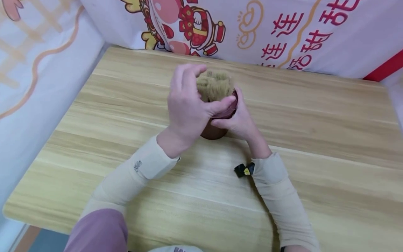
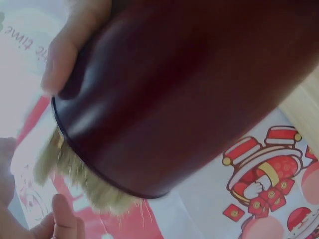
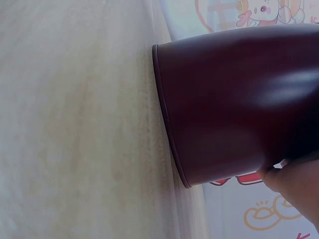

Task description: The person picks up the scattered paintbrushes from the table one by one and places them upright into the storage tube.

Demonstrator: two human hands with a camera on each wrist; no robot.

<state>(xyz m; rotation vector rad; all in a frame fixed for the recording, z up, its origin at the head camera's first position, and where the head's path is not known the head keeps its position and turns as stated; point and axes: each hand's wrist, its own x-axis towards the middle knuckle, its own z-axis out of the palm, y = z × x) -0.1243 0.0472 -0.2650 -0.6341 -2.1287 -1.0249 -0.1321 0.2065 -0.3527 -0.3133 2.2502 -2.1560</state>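
A dark red vase (image 1: pixel 214 129) stands on the table, its smooth wall filling much of both wrist views. Tan, fluffy dried grass heads (image 1: pixel 217 85) bunch just above its rim. My right hand (image 1: pixel 240 117) grips the vase's right side below the rim, thumb in front. Beside the grass, my left hand (image 1: pixel 189 101) is raised with loosely bent fingers around its left side, and its thumb reaches across the front at the rim. In the left wrist view, fingertips (image 2: pixel 62 219) show near the grass heads (image 2: pixel 84 181), apart from them. The stems are hidden inside the vase.
The wood-grain table (image 1: pixel 315 133) spreads around the vase. A white cloth with red and orange cartoon prints (image 1: pixel 201 28) hangs behind its back edge, and another printed sheet (image 1: pixel 47 59) hangs at the left. A small black clip (image 1: pixel 244 170) sits at the right wrist.
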